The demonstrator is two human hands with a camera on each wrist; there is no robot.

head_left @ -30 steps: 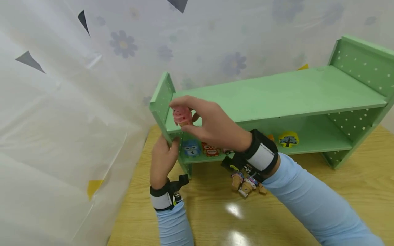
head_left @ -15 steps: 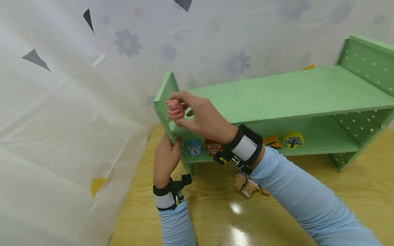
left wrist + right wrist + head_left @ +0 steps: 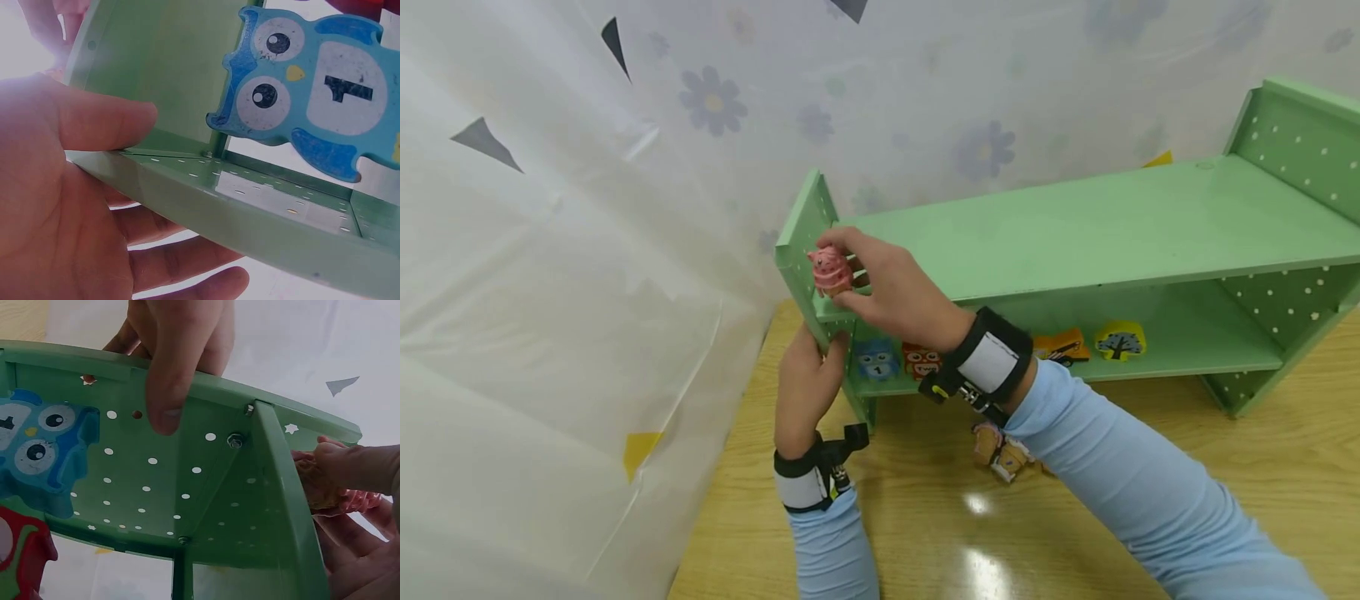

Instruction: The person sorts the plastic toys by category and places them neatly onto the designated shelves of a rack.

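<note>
My right hand (image 3: 895,283) is now pinching the pink figure (image 3: 831,268) nearer the shelf's left edge (image 3: 790,242), seemingly almost positioned, my left hand (image 3: 806,387) gripping there.

Small toy (image 3: 831,272): a pink, swirled, pig-eared head on a tan cone base, roughly upright, pinched in the right hand (image 3: 898,287) at the nine o'clock end of the shelf (image 3: 1075,225), by its upper level. The shelf, pale green, two-tiered, white-dotted inside its ends, stands upright, its nine o'clock end gripped by the left hand (image 3: 807,385).
</note>
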